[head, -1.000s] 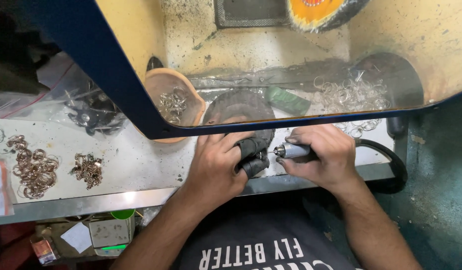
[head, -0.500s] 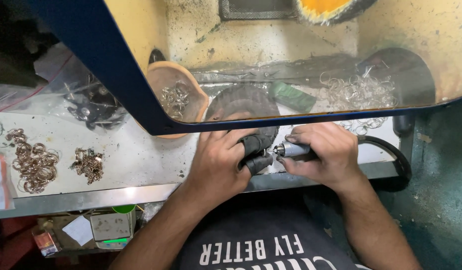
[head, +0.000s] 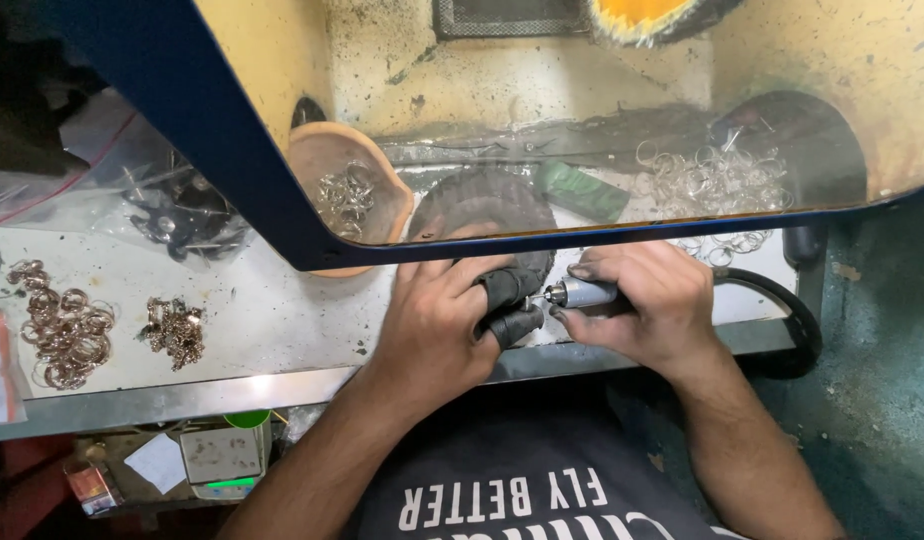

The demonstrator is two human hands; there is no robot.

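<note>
At the far left of the worktop (head: pixel 252 330) lie two heaps of coppery rings (head: pixel 67 330), dull and seemingly unpolished, with a smaller cluster (head: pixel 174 330) beside them. Further right, behind the blue-framed shield (head: pixel 232 160), a terracotta bowl (head: pixel 352 195) holds silvery rings, and a loose pile of bright rings (head: pixel 717 185) sits far right.

Near the middle, the left hand (head: pixel 437 325) is closed, its fingertips in dark guards pinching a small piece (head: pixel 527 303), too small to tell exactly what. The right hand (head: pixel 652 305) is closed around a metal rotary handpiece (head: pixel 580 293), its tip touching that piece.

Judging by the heaps, part of the batch looks finished and a fair share is left; one piece is being worked now.

Compared with the earlier frames, both hands keep the same hold and place at the worktop's near edge; only the view has shifted slightly.
</note>
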